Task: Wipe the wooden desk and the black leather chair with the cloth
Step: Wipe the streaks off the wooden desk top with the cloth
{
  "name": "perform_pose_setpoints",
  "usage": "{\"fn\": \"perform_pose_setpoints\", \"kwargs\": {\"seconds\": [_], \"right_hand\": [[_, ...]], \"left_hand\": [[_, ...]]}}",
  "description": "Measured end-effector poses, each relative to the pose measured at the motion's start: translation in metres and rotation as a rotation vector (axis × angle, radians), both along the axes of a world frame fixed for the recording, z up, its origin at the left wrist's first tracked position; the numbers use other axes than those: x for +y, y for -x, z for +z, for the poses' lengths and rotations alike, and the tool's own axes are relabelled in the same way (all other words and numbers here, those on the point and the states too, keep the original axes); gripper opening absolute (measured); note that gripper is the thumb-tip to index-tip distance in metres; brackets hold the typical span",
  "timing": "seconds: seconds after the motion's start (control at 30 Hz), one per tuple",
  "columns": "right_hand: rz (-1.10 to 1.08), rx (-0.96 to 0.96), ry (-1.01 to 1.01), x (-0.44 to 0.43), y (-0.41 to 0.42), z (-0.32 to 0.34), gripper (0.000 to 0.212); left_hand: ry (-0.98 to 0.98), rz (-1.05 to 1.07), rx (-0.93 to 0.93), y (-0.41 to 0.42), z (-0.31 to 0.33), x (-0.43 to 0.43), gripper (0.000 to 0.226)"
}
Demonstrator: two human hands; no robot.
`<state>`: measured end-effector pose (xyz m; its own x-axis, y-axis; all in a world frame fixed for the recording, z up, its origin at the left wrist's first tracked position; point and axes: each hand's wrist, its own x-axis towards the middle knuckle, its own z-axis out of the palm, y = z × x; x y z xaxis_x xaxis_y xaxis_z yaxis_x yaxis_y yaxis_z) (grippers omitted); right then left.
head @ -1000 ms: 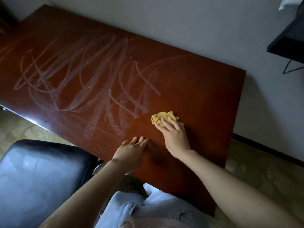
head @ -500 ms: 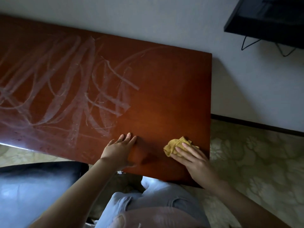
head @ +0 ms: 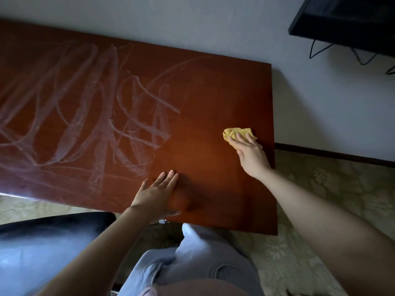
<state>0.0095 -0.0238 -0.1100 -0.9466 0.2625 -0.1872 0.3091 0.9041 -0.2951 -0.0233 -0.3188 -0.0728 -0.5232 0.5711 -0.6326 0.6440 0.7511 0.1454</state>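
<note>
Black leather chair (head: 49, 248), glossy and padded, lower left, not yet wiped. Pale smeared streaks (head: 85, 116) cover the left of the smooth reddish wooden desk (head: 203, 99). Left hand (head: 157, 195) lies flat, fingers straight, near the front edge. Crumpled yellow cloth (head: 235, 131), pressed under the right hand's (head: 250, 152) extended fingers, has slid from the front corner back along the right edge; this end looks clean.

- Desk (head: 203, 124) runs off the left edge.
- Cloth (head: 235, 131) half hidden under the right hand (head: 250, 150).
- Chair (head: 42, 248) cut off left and below.
- Black panel (head: 342, 20) top right, cropped.
</note>
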Motion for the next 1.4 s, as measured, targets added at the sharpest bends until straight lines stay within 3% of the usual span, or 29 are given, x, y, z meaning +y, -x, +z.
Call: {"fn": "perform_pose_setpoints", "kwargs": {"seconds": [0.17,0.3,0.47,0.67,1.03,1.4], "right_hand": [[-0.065,0.05,-0.054,-0.041,-0.003,-0.007,0.054],[0.044,0.116,-0.077,-0.068,-0.029,-0.01,0.054],[0.271,0.227,-0.08,-0.072,-0.082,-0.01,0.058],[0.518,0.283,-0.148,-0.01,-0.106,-0.012,0.075],[0.387,0.299,-0.119,0.074,-0.006,-0.01,0.063],[0.022,0.173,-0.087,0.11,0.152,-0.01,0.054]], "left_hand": [[-0.042,-0.009,0.045,0.001,-0.001,-0.004,0.084],[-0.134,0.026,0.129,0.001,0.0,0.0,0.071],[-0.148,0.003,0.239,0.005,0.004,0.014,0.069],[-0.166,0.037,0.167,0.02,0.003,0.047,0.075],[-0.057,0.15,0.153,0.068,0.003,0.126,0.092],[-0.021,-0.01,0.087,0.125,-0.014,0.16,0.131]]}}
